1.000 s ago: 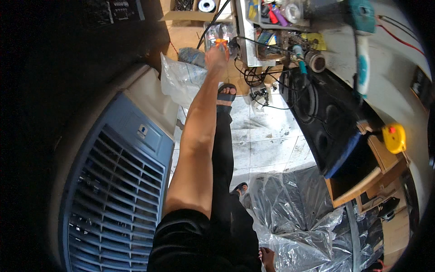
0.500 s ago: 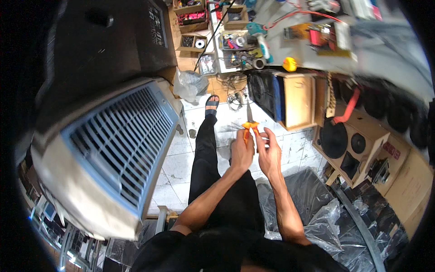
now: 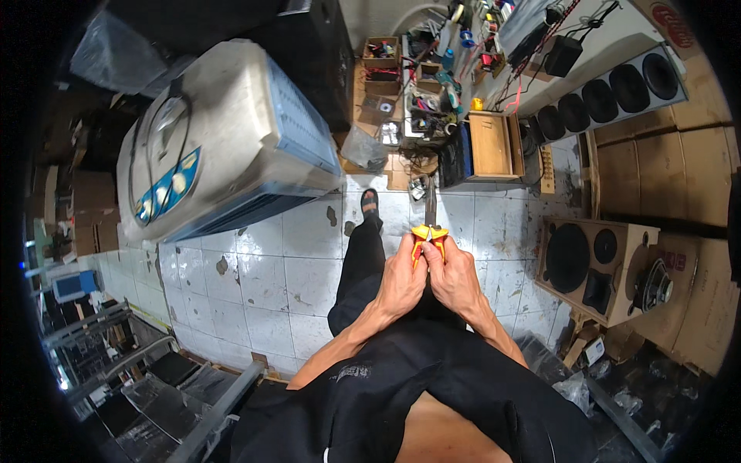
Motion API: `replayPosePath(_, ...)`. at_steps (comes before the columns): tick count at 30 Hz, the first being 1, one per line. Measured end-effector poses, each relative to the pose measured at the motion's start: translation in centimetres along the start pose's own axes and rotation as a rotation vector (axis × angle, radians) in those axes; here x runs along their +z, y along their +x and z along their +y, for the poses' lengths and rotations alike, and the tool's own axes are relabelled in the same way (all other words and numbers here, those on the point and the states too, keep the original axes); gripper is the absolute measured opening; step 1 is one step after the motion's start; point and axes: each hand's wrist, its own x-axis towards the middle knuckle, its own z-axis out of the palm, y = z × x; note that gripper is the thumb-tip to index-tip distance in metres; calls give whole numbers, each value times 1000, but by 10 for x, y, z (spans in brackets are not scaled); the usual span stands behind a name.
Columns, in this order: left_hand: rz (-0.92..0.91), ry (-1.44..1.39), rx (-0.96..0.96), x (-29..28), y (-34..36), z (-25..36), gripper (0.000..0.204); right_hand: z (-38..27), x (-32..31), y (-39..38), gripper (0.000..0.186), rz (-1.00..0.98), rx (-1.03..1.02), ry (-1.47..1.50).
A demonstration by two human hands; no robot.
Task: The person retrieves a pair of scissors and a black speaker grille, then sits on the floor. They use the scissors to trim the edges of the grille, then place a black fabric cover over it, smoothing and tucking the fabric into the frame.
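The red-and-yellow-handled tool (image 3: pixel 430 220) is hovering left of the wooden speaker box (image 3: pixel 594 266)!
The left hand (image 3: pixel 401 278) is gripping one handle (image 3: pixel 417 251), the right hand (image 3: pixel 454 279) is clasping the other, fingers folded close.

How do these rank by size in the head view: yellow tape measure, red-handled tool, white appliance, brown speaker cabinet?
Largest to smallest:
1. White appliance
2. Brown speaker cabinet
3. Red-handled tool
4. Yellow tape measure

Red-yellow pliers (image 3: pixel 430 231) point forward, handles (image 3: pixel 417 250) spread between left hand (image 3: pixel 402 279) and right hand (image 3: pixel 454 278).
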Motion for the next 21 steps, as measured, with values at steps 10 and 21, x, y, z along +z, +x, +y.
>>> replayPosePath(10, 141, -57, 54, -96, -96, 23, 24, -67, 46, -45, 19, -260, -249, -23)
replayPosePath(21, 646, -210, -44, -291, -225, -71, 26, -175, 291, -50, 24, -875, 5, 259)
